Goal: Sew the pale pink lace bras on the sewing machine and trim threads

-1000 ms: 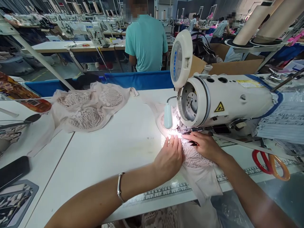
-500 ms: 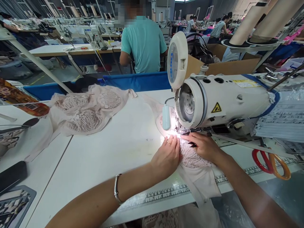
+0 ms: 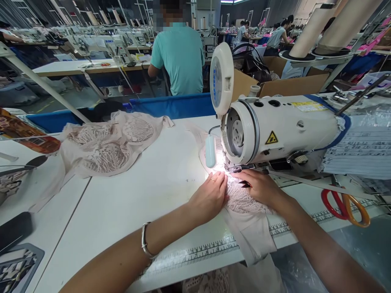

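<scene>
A pale pink lace bra [image 3: 244, 199] lies under the needle area of the white sewing machine [image 3: 281, 126], lit by a bright lamp. My left hand [image 3: 209, 193] rests flat on its left edge, fingers stretched toward the presser foot. My right hand [image 3: 259, 187] is on the lace just right of the needle area. Its index finger reaches toward the foot, and the other fingers are bent. Small dark pointed tips show under those fingers; what they belong to is hidden. The bra's plain fabric end hangs over the table's front edge.
More lace bras [image 3: 113, 142] lie piled on the table's left. Orange-and-red-handled scissors [image 3: 346, 207] lie at the right, near a printed ruler strip [image 3: 210, 248]. Thread cones [image 3: 311, 34] stand behind the machine. A co-worker [image 3: 179, 57] sits ahead, back turned.
The whole view has shifted slightly, so things appear a little further left. Both hands stay on the bra by the needle, with hardly any change in their pose.
</scene>
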`<state>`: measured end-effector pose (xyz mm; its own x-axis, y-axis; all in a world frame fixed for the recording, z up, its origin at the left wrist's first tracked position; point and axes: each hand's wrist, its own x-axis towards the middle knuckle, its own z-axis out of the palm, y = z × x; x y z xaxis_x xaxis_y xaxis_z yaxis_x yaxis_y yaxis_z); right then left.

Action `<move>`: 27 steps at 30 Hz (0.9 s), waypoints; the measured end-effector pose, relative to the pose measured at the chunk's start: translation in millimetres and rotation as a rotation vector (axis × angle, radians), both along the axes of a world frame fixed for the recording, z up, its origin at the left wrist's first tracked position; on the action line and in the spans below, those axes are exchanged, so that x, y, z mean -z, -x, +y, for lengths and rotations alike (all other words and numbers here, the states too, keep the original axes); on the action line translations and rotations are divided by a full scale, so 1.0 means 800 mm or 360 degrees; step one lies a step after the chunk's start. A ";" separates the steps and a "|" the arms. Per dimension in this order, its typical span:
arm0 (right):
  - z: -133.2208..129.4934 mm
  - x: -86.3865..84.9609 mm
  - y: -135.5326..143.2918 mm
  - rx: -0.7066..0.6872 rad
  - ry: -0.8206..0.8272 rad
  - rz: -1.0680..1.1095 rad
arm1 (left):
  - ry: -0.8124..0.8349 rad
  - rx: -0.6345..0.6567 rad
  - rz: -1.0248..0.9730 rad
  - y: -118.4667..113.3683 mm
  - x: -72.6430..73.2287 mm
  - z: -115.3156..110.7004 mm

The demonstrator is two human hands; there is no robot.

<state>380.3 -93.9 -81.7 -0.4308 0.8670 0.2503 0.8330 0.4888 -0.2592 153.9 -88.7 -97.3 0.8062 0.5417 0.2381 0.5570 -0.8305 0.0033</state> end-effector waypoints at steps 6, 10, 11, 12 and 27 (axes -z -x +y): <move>0.000 0.002 -0.001 0.0046 0.0031 -0.0024 | 0.0043 0.0082 -0.0062 0.007 -0.006 0.008; 0.000 0.006 -0.001 0.0029 0.0031 -0.0020 | 0.0018 0.0125 -0.0102 0.011 -0.007 0.014; 0.000 0.006 -0.001 0.0027 0.0021 -0.0015 | 0.0006 0.0138 -0.0125 0.012 -0.006 0.015; 0.000 0.007 -0.001 0.0029 0.0013 -0.0011 | -0.0005 0.0152 -0.0150 0.013 -0.006 0.017; -0.001 0.002 0.003 0.0022 0.0061 -0.0046 | -0.0005 0.0214 -0.0185 0.032 -0.012 0.045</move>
